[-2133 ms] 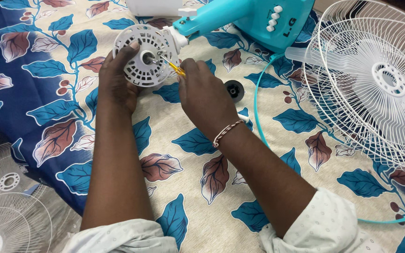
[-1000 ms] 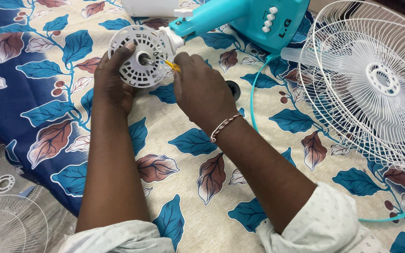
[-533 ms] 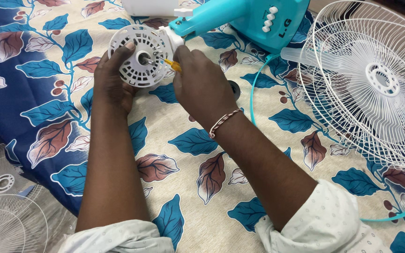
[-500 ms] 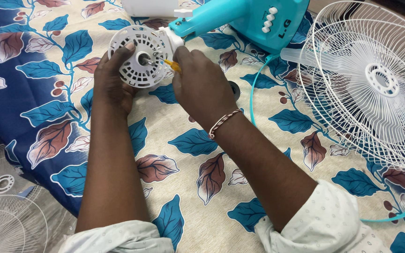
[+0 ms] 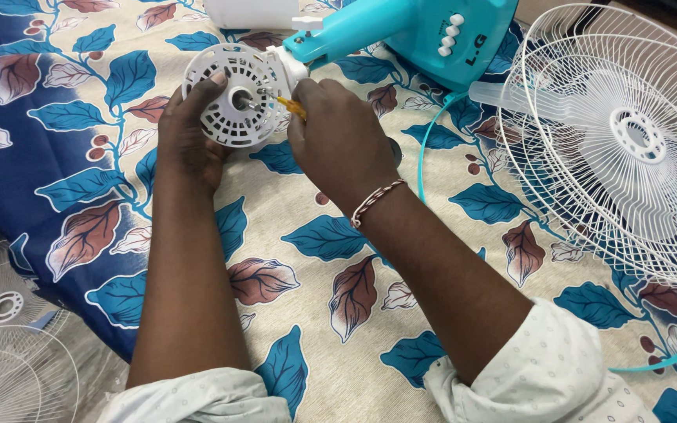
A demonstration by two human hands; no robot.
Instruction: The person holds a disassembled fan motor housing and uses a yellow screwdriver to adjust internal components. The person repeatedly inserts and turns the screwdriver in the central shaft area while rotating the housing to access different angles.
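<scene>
The left hand grips the white slotted motor cover; the right hand clenches a yellow screwdriver against it, beside the turquoise fan body

Bright, even, diffuse light with only faint soft shadows under the forearms. The picture is sharp throughout, without glare; the dark top-right corner stays dim.
</scene>
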